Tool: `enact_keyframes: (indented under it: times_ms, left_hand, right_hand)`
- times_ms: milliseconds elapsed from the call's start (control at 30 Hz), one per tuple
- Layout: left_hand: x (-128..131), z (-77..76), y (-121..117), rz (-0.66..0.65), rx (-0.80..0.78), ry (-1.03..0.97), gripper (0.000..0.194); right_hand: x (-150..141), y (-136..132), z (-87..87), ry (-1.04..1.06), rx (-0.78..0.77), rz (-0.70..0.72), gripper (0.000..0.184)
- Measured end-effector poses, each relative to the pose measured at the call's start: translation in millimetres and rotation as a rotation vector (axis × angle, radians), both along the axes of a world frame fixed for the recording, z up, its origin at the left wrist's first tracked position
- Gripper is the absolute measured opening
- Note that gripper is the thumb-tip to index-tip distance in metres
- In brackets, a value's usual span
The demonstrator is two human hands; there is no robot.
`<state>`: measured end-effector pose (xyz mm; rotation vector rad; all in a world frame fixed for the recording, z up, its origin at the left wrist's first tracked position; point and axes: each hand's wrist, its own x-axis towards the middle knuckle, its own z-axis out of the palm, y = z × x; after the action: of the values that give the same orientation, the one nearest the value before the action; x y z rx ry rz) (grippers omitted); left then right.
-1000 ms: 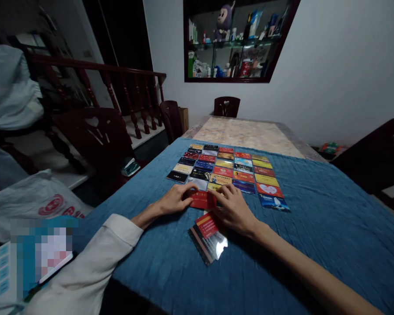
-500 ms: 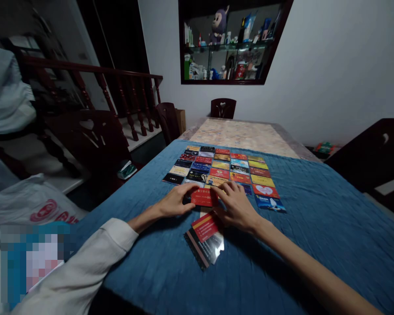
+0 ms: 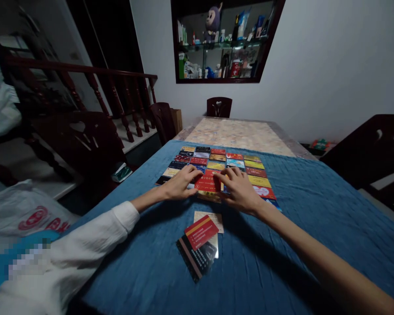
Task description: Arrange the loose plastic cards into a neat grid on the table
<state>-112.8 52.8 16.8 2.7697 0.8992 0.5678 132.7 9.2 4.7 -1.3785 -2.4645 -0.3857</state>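
Between my two hands is a red card (image 3: 207, 183) with pale lettering, held above the laid-out cards. My left hand (image 3: 183, 183) pinches its left edge, and my right hand (image 3: 238, 188) grips its right edge. Beneath and around it, several cards lie in rows and columns, among them a yellow card (image 3: 259, 181) and a white heart card (image 3: 262, 191); my hands hide part of the layout. Nearer to me lies a loose, overlapping pile with a red card (image 3: 202, 231) on top, a dark striped card (image 3: 192, 258) and a cream card (image 3: 216, 221).
A blue cloth (image 3: 269, 262) covers the near part of the table, and a patterned tabletop (image 3: 236, 131) shows beyond it. Dark wooden chairs (image 3: 219, 107) stand around. At the left are a railing (image 3: 118, 74) and a white plastic bag (image 3: 33, 210). A shelf niche (image 3: 216, 82) is in the far wall.
Both hands have carried the red card forward, away from the loose pile and over the card rows. The pile's cream card is now more exposed. The view has shifted slightly.
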Motion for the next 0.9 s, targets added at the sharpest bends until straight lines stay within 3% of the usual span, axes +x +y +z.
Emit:
enact_keyframes:
  times_ms: [200, 400, 700, 900]
  left_hand:
    - [24, 9.3, 46, 0.019, 0.129, 0.117, 0.044]
    - [54, 20.7, 89, 0.079, 0.185, 0.227, 0.038]
    - [93, 26.4, 144, 0.194, 0.160, 0.311, 0.025]
    - [112, 23.2, 175, 0.271, 0.116, 0.367, 0.032]
  right_hand:
    - [13, 35, 18.5, -0.069, -0.073, -0.088, 0.045]
    - [29, 82, 24.2, -0.051, -0.107, -0.177, 0.037]
    - [47, 146, 27.9, -0.003, -0.191, -0.240, 0.028]
    - [54, 185, 23.8, 0.007, -0.226, -0.292, 0.041]
